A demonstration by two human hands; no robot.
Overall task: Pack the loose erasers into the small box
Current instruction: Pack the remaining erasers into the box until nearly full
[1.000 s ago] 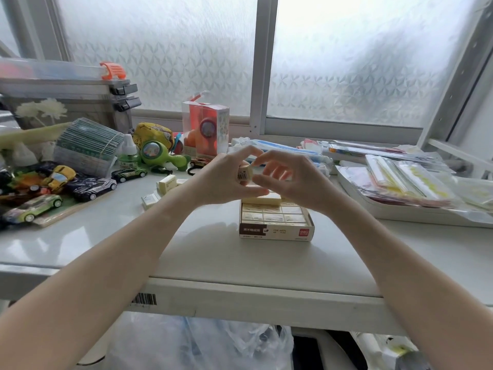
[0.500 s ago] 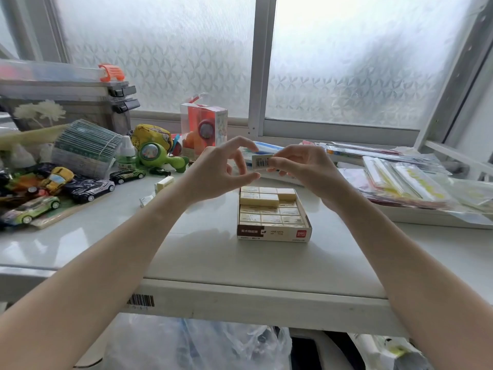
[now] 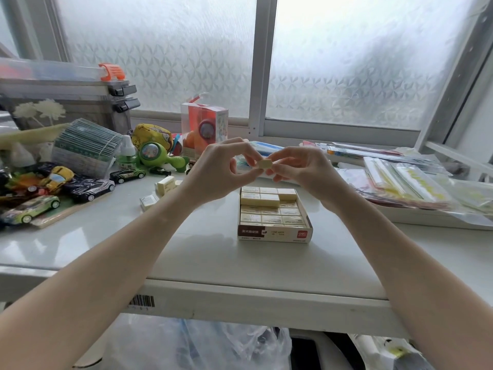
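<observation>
Eraser turned end-on — both hands pinching, above box

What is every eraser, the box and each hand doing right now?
held eraser: in the air above the box, pinched by both hands.
left hand: fingertips on the held eraser.
right hand: fingertips on the held eraser.
small box: open on the table, nearly full of erasers.
loose erasers: lying on the table, left of the box, untouched.
</observation>
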